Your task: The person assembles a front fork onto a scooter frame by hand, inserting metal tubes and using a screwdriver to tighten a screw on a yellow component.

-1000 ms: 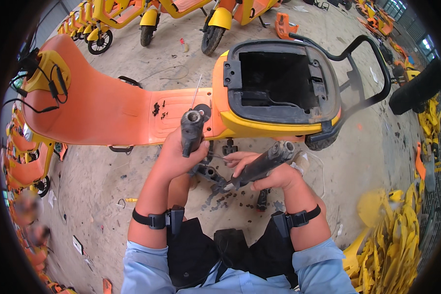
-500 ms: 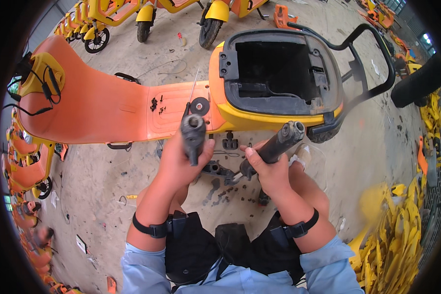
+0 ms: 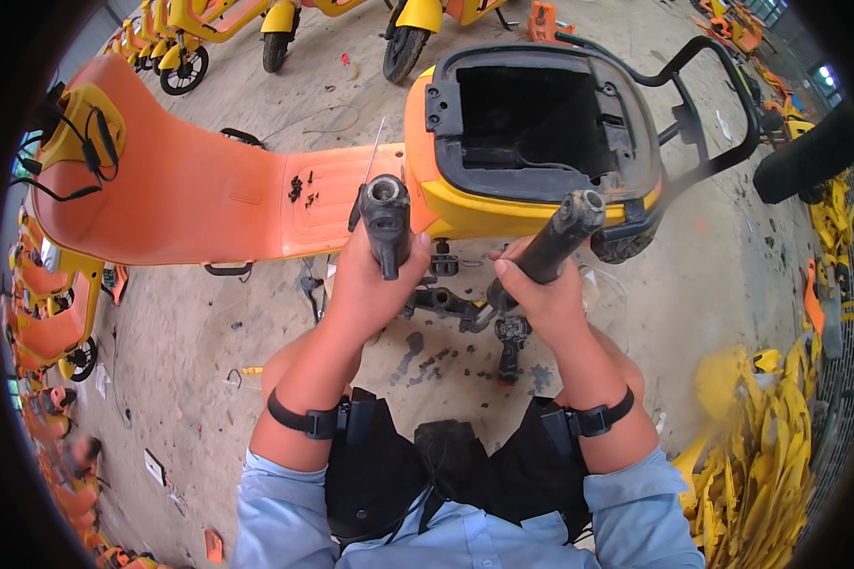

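Observation:
My left hand [image 3: 375,284] is closed around a dark, dirty fork leg [image 3: 387,223], whose round holed end points up. In my right hand [image 3: 546,289] is a second black fork leg [image 3: 560,237], tilted up to the right, its end also holed. A bright metal rod [image 3: 484,315] runs down from the right leg to a dark crosspiece [image 3: 443,301] between my knees. Whether the left leg joins that crosspiece is hidden behind my hand. Just beyond both hands lies an orange and yellow scooter body [image 3: 346,213].
Small dark screws [image 3: 297,188] lie on the scooter's footboard, with a thin rod [image 3: 374,150] beside. The body has an open black compartment [image 3: 531,119] and a rear rack [image 3: 721,104]. A black power tool [image 3: 510,351] rests on the floor. Yellow panels [image 3: 759,474] are heaped at right.
Both fork legs have moved up and to the right with my hands, still gripped. The left leg now hides the round black disc on the footboard. More of the power tool shows.

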Available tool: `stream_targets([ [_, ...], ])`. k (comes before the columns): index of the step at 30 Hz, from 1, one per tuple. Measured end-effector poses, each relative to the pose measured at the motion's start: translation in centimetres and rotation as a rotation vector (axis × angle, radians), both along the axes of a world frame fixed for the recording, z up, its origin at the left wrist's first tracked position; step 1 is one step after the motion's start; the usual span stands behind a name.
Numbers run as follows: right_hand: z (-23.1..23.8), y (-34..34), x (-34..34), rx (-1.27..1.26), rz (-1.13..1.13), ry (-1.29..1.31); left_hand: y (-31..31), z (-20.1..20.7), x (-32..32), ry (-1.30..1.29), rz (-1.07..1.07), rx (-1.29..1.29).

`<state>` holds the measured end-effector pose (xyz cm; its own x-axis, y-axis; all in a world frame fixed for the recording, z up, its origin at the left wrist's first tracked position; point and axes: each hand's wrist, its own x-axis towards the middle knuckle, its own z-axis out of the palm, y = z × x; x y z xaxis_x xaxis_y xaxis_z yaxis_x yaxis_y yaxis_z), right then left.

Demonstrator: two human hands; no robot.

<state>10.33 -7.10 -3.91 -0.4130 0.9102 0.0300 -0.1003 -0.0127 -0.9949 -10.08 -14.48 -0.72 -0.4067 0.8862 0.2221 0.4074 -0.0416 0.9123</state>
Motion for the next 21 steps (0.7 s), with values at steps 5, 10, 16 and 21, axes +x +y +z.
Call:
stream_targets([
  [5,-0.2,0.5,1.0,0.038,0.047,0.010,0.3,0.4,0.3,-0.037,-0.042,-0.047],
  [10,2.2,0.9,2.1,0.136,0.019,-0.057,-0.1,-0.3,0.4,-0.037,-0.013,0.049],
  [16,8.5,1.1,0.4,0.221,-0.126,-0.029,-1.1,0.0,1.7,0.033,0.042,0.029],
  [21,7.5,1.9,-1.5,0.240,-0.351,-0.063,-0.9,0.0,2.1,0.064,0.061,0.039],
])
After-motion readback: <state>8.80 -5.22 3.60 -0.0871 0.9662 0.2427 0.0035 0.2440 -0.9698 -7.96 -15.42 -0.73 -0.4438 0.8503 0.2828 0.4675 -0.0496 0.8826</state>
